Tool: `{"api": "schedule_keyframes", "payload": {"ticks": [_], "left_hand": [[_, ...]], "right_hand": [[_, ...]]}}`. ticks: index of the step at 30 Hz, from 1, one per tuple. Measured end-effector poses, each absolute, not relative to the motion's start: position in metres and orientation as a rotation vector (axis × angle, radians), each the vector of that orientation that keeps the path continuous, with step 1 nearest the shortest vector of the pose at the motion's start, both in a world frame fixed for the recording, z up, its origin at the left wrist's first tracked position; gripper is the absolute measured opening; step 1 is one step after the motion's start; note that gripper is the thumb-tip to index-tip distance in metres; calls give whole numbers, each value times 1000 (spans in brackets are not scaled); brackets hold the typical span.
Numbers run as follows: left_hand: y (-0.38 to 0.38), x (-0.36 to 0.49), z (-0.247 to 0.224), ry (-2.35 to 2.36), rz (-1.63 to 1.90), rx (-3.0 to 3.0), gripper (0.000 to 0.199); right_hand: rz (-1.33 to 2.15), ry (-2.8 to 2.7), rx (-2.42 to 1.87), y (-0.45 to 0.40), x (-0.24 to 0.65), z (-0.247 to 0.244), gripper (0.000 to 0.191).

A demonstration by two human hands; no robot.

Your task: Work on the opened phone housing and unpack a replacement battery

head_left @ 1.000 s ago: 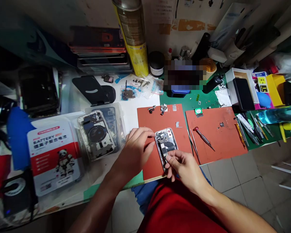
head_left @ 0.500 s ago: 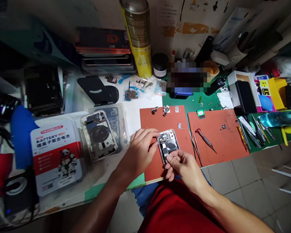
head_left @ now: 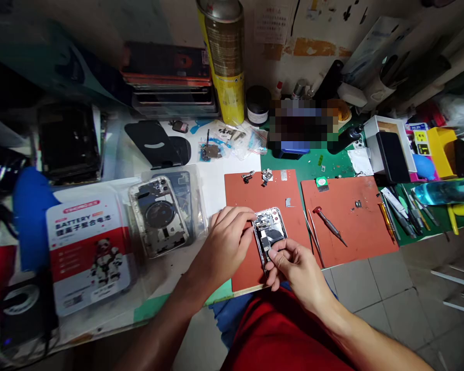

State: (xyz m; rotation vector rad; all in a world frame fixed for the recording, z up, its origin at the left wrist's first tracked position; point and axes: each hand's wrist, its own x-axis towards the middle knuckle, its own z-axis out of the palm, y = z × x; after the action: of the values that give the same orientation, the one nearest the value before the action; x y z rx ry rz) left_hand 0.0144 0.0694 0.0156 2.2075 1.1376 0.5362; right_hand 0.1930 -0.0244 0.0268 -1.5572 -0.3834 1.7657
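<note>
An opened phone (head_left: 266,234) with its inner boards and flat cables showing lies on the left orange-brown mat (head_left: 242,193), tilted slightly. My left hand (head_left: 230,234) holds its upper left edge, fingers closed along the frame. Over its lower end, my right hand (head_left: 290,260) grips with the thumb on the inside and the other fingers curled around the bottom. The phone's lower right part is covered by that hand. Small camera modules (head_left: 266,175) and a metal shield plate (head_left: 288,202) lie beyond the phone.
On the right mat (head_left: 348,221) lie a screwdriver (head_left: 330,225) and tiny parts. Tweezers (head_left: 313,237) rest between the mats. Another phone housing (head_left: 159,215) and a battery package (head_left: 90,247) sit left. A spray can (head_left: 230,67) stands behind.
The whole scene has shifted slightly in view. Both hands keep nearly the same places on the phone.
</note>
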Motion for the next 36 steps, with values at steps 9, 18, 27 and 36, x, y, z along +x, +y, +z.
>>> {"api": "schedule_keyframes", "payload": {"ticks": [9, 18, 27, 36], "left_hand": [[95, 13, 23, 921, 378, 2485, 25], [115, 21, 33, 772, 182, 2725, 14], [113, 24, 41, 732, 246, 2832, 16], [113, 28, 38, 698, 290, 2931, 19]], "right_hand": [[1744, -382, -1572, -27, 193, 24, 67], [1758, -387, -1558, -27, 193, 24, 70], [1752, -379, -1602, -27, 191, 24, 73], [1747, -340, -1622, -26, 189, 25, 74]]}}
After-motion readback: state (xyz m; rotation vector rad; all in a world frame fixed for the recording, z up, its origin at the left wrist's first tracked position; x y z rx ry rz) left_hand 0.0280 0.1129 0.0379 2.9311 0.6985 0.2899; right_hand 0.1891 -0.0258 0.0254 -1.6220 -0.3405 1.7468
